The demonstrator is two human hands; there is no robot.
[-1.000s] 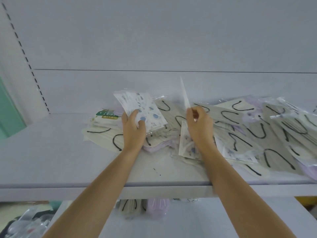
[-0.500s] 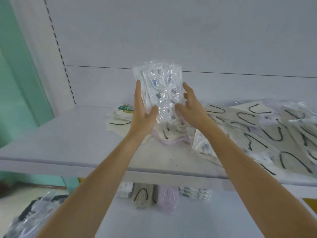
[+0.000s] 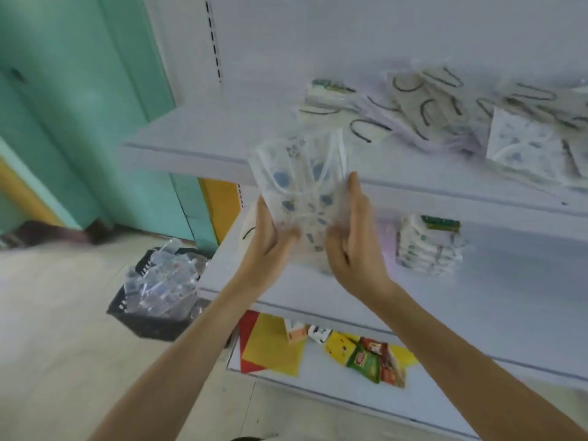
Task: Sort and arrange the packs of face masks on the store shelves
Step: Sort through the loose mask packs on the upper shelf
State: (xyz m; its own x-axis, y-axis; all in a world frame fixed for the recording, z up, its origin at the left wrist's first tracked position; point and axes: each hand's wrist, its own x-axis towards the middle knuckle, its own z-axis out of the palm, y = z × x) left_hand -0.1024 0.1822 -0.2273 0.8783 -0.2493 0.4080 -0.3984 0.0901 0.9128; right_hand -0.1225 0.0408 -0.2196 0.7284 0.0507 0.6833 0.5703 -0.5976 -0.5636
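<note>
The left hand and right hand clasped a clear-wrapped bundle of blue-patterned white face-mask packs in mid-air above the white middle shelf, apparently mid-transfer. Placing seemed next, squared beside the matching patterned stack at 3 o'clock.

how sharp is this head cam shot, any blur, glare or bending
Head view: motion blur softens everything; the print on the patterned mask pack, gripped by the left hand and right hand, is unreadable. Head view: the upper shelf edge slants; light is flat, without strong glare.
</note>
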